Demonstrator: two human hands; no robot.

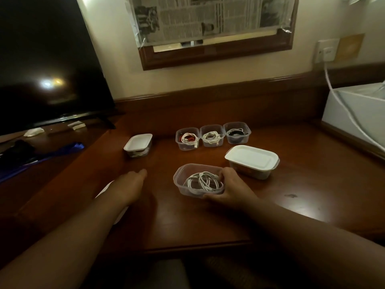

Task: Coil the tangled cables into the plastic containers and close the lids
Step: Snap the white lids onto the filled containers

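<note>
On the desk (208,222): a dark, glossy brown wooden top with a raised rim along the back.
Writing: newspaper (208,15) is taped over the framed mirror on the wall; its print is too small and blurred to read. No label shows on any box.
Near box (183,184): clear plastic, rectangular with rounded corners, no lid, at the middle of the desk in front of the person.
Cable in it (203,181): thin, white, wound into loose loops, lying inside the near box.
Right hand (231,188): grips the right end of the near box, thumb under the near corner, fingers (226,172) curled over the far rim.
Left hand (133,180): held low over the desk to the left of the near box, well apart from it, fingers reaching forward and holding nothing.
Back row: three small clear boxes side by side, lidless; the left box (187,139) holds red and white cables, the middle box (212,136) white, the right box (237,132) black.
Lidded boxes: a small box (138,144) at the left and a larger box (253,161) just right of the near box, each with a matte white lid.
Left edge: a dark television screen (48,59).
</note>
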